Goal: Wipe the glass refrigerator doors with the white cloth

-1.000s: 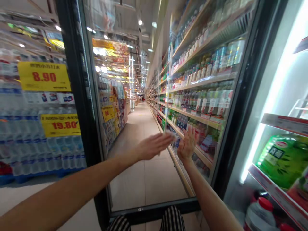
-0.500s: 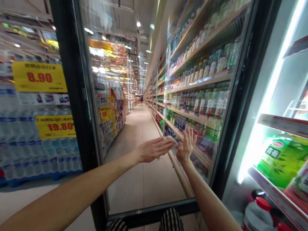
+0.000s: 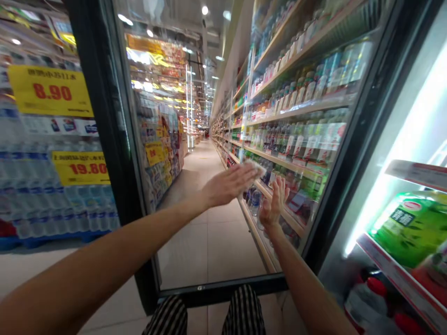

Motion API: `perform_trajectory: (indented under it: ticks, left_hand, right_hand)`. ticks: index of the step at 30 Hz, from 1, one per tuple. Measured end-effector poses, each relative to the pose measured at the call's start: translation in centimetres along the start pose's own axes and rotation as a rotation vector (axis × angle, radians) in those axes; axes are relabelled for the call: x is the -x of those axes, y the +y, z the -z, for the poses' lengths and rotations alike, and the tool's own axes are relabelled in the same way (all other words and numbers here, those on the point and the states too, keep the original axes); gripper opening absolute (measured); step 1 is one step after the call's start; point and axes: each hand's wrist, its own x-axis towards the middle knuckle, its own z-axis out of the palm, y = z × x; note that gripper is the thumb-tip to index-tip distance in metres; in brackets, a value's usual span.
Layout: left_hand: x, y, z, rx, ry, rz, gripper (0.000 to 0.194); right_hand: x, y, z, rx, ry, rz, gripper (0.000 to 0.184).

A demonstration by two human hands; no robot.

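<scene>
A glass cooler door (image 3: 181,251) with a black frame stands before me. My left hand (image 3: 228,186) reaches across to its middle, fingers stretched out together, over a white cloth (image 3: 259,169) that shows past the fingertips. The cloth looks pressed between hand and glass, and most of it is hidden under the palm. Just right of it and lower, my right hand (image 3: 274,204) is raised with its fingers apart and upward, holding nothing. Whether its palm touches the glass I cannot tell.
Right of the door, the lit cooler has a shelf with a green drink pack (image 3: 412,228) and red-capped bottles (image 3: 366,298) below. At left stand stacked water bottles (image 3: 31,200) with yellow price signs (image 3: 52,90). My striped knees (image 3: 242,311) are near the door's lower frame.
My left hand has moved up and slightly right along the glass with the cloth. My right hand has shifted a little right. The view has tilted slightly downward.
</scene>
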Motion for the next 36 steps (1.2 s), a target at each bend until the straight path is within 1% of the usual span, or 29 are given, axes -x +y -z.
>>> perform_trajectory:
  ticks: [1,2,3,4,7,8,9,10,13,14,15,16,18,19,20,21,22,24,25,27,28,29,30,31,33,34,35,36]
  left_hand:
    - [-0.5,-0.4,0.2,-0.018,0.03,0.113,0.051]
    - [-0.8,-0.3,0.2,-0.028,0.037,0.184,0.051]
    - [-0.8,0.1,0.0,-0.026,0.036,0.196,0.05]
    - [-0.4,0.8,-0.2,-0.013,0.021,0.151,0.049]
    - [1.5,3.2,-1.4,0.059,-0.049,-0.18,0.045]
    - [2.0,3.5,-1.7,0.071,-0.052,-0.227,0.044]
    - [2.1,3.5,-1.8,0.074,-0.043,-0.228,0.044]
    - [2.0,3.1,-1.8,0.069,-0.022,-0.182,0.045]
    - [1.0,1.4,-1.3,0.046,0.064,0.08,0.049]
    - [0.8,1.1,-1.2,0.044,0.071,0.129,0.05]
    - [0.9,1.2,-1.1,0.047,0.059,0.126,0.05]
    - [1.2,1.5,-1.2,0.054,0.032,0.073,0.05]
    - [2.2,2.6,-1.5,0.061,-0.019,-0.095,0.048]
    - [2.8,3.1,-1.7,0.057,-0.029,-0.136,0.047]
    - [3.2,3.5,-1.8,0.049,-0.017,-0.118,0.047]
    - [3.6,3.7,-1.8,0.038,0.009,-0.046,0.048]
    - [4.0,3.7,-1.7,0.03,0.043,0.057,0.05]
    - [4.6,3.4,-1.3,0.027,0.09,0.246,0.058]
    - [5.0,3.2,-1.0,0.034,0.093,0.299,0.063]
    - [6.2,2.8,-0.4,0.049,0.054,0.335,0.071]
    - [7.0,2.7,-0.2,0.052,0.03,0.337,0.075]
    - [7.7,2.7,-0.1,0.05,0.007,0.341,0.079]
    - [8.4,2.8,-0.1,0.042,-0.008,0.351,0.081]
    - [9.0,2.9,-0.1,0.028,-0.015,0.365,0.082]
    - [9.7,3.1,-0.3,-0.002,-0.019,0.391,0.079]
    - [9.8,3.3,-0.4,-0.018,-0.018,0.401,0.077]
    - [9.8,3.4,-0.5,-0.034,-0.014,0.408,0.075]
    - [9.7,3.5,-0.6,-0.047,-0.008,0.412,0.073]
  right_hand:
    - [0.0,0.0,0.0,0.004,0.002,-0.001,0.054]
    - [0.0,0.0,0.0,0.004,0.003,-0.003,0.054]
    - [0.0,0.0,0.0,0.001,0.001,-0.004,0.054]
    - [0.0,0.0,0.1,-0.002,-0.003,-0.004,0.054]
    - [0.0,-0.1,0.2,-0.002,-0.032,-0.001,0.055]
    - [0.0,-0.1,0.3,0.001,-0.043,-0.001,0.055]
    - [0.0,-0.1,0.3,0.001,-0.048,0.0,0.055]
    - [0.0,-0.1,0.3,-0.003,-0.046,-0.002,0.055]
    - [-0.2,-0.1,0.5,-0.024,-0.035,-0.016,0.055]
    - [-0.2,-0.2,0.6,-0.026,-0.037,-0.025,0.055]
    - [-0.2,-0.3,0.8,-0.023,-0.045,-0.031,0.055]
    - [-0.2,-0.5,1.1,-0.017,-0.055,-0.03,0.054]
    - [0.1,-1.2,1.7,-0.008,-0.064,0.003,0.053]
    - [0.4,-1.9,2.0,-0.018,-0.068,0.038,0.053]
    - [0.7,-2.7,2.2,-0.04,-0.083,0.078,0.054]
    - [1.1,-3.7,2.2,-0.069,-0.108,0.119,0.055]
    - [1.5,-4.9,2.0,-0.094,-0.141,0.152,0.056]
    - [2.1,-7.4,1.0,-0.088,-0.207,0.157,0.057]
    - [2.2,-8.6,0.3,-0.052,-0.23,0.134,0.056]
    - [2.0,-10.5,-1.1,0.048,-0.252,0.078,0.055]
    - [1.8,-10.8,-1.7,0.088,-0.262,0.069,0.054]
    - [1.6,-10.7,-2.1,0.115,-0.273,0.086,0.053]
    - [1.3,-10.0,-2.1,0.133,-0.283,0.117,0.051]
    - [1.1,-8.7,-1.8,0.148,-0.285,0.143,0.049]
    - [0.6,-4.6,-0.4,0.18,-0.261,0.136,0.046]
    - [0.3,-2.2,0.6,0.205,-0.213,0.061,0.046]
    - [-0.1,0.2,1.6,0.236,-0.144,-0.05,0.046]
    - [-0.5,2.3,2.4,0.266,-0.078,-0.192,0.048]
